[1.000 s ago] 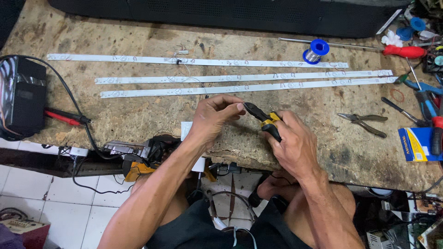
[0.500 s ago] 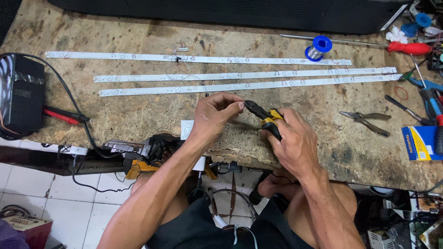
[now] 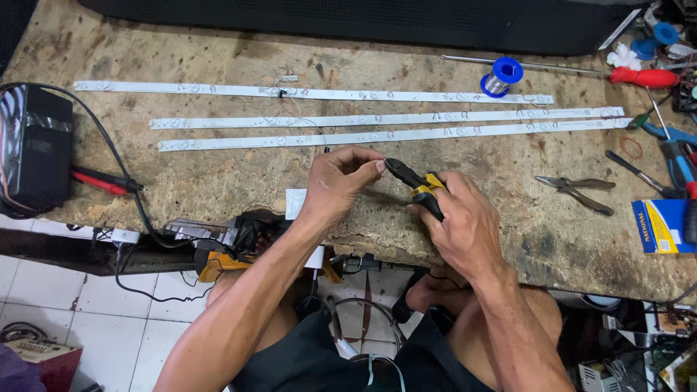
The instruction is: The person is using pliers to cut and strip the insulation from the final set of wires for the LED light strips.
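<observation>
The right hand (image 3: 465, 225) is gripping a pair of small cutters (image 3: 415, 185) with yellow and black handles, its fingers wrapping closed around the handles while the dark tips are pointing up and left toward the other hand. The left hand (image 3: 340, 181) is hovering just beside those tips, its thumb and forefinger pinching together on something too small to make out; a thin wire (image 3: 305, 125) seems to be trailing from near it toward the strips. Both hands are working above the near edge of the worn, stained bench (image 3: 218, 181).

Beyond the hands, three long white light strips (image 3: 377, 116) are lying side by side across the bench. A blue spool of solder (image 3: 501, 76) is sitting near the far strip's right end, with a red-handled screwdriver (image 3: 639, 76) just past it. A pair of grey pliers (image 3: 577, 190) is lying to the right of the hands, well apart from them, and a blue and yellow box (image 3: 661, 226) is resting at the right edge. On the left, a black box (image 3: 33, 156) is standing with a red and a black probe (image 3: 102, 179) lying beside it.
</observation>
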